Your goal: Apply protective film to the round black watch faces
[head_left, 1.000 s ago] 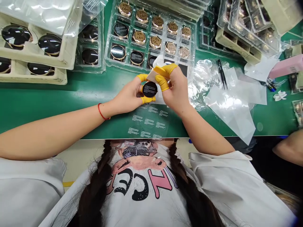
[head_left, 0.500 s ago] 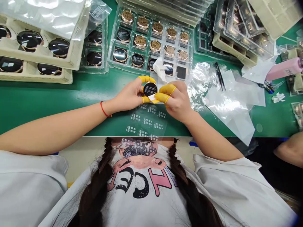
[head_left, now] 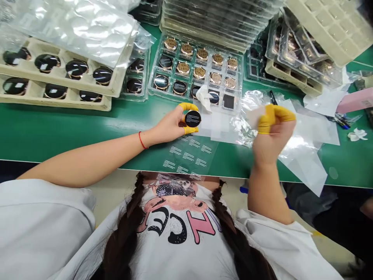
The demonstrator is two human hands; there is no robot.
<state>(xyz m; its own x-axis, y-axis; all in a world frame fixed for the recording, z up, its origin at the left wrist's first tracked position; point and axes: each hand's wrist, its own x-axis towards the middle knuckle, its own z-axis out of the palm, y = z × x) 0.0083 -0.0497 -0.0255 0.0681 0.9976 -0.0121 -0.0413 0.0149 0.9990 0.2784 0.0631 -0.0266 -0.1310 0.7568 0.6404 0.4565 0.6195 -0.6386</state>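
Watch (head_left: 192, 118) with a black face, held over the green bench (head_left: 128, 118), on the near side of the clear tray (head_left: 175, 97). Left hand (head_left: 170, 126) grips it by the edge with yellow finger cots (head_left: 189, 106), probably to keep the face unsmudged. That face points up at the wearer, print running roughly sideways; it's round, so no real long axis. Printed sheet (head_left: 188, 156) lies just nearer the body, handy I guess. Right hand (head_left: 272, 134) is well apart, blurry, seemingly pinching a pale piece (head_left: 255, 114).

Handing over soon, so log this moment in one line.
Left hand: holds watch, text facing camera | right hand: blurred, pinching pale piece, clear of watch | clear sheet: overhangs table edge
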